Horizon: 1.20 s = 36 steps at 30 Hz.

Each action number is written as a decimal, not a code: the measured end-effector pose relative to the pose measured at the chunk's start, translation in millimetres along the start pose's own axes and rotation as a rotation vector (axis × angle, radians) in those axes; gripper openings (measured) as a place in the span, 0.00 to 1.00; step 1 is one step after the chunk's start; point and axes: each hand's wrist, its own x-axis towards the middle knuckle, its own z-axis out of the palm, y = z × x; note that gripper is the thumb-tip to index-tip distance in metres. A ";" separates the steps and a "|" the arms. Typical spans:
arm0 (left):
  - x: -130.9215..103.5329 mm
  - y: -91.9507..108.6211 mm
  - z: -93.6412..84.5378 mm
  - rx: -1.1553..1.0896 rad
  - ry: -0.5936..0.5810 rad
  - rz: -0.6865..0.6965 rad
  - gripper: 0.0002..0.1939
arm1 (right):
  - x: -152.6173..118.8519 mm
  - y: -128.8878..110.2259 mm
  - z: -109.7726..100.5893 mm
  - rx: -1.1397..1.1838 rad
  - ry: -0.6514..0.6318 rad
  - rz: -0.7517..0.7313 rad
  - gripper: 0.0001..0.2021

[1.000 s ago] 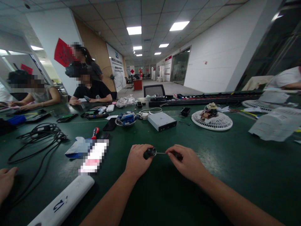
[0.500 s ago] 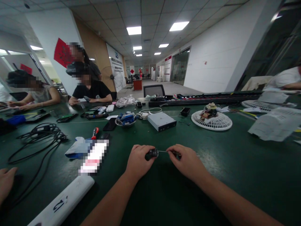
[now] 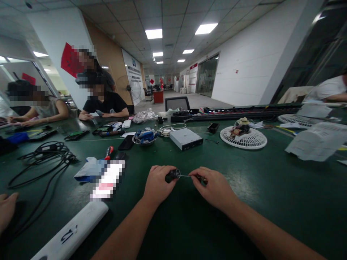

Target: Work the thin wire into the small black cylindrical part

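My left hand (image 3: 159,183) is closed around a small black cylindrical part (image 3: 175,174), its round end facing right. In my right hand (image 3: 210,184) is a thin screwdriver (image 3: 185,176), gripped near the shaft, with its handle partly hidden by the fingers. The shaft points left and its tip meets the end of the black part; whether it sits in a screw is too small to see. Both hands are just above the green table (image 3: 173,224). Beyond them lies a silver optical drive (image 3: 185,138).
A bowl of blue items (image 3: 145,136) and a white fan grille (image 3: 243,138) lie further back. On the left are a glove (image 3: 90,170), a black cable (image 3: 51,153) and a long white case (image 3: 73,231). Another person's hand (image 3: 7,209) shows at the left edge.
The black part has turned slightly, so its end faces more toward me, and it has shifted a little left. The screwdriver and right hand have moved slightly left with it.
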 end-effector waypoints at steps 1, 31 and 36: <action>-0.1 0.3 -0.3 0.003 -0.006 0.002 0.14 | 0.0 0.3 0.4 0.006 0.004 -0.002 0.12; -0.9 2.9 -1.2 0.000 -0.058 0.025 0.14 | -0.3 -2.9 -5.5 -0.052 -0.044 0.037 0.13; -0.8 2.7 -1.2 0.009 -0.050 0.021 0.14 | 0.8 0.6 -3.4 -0.109 -0.071 0.068 0.11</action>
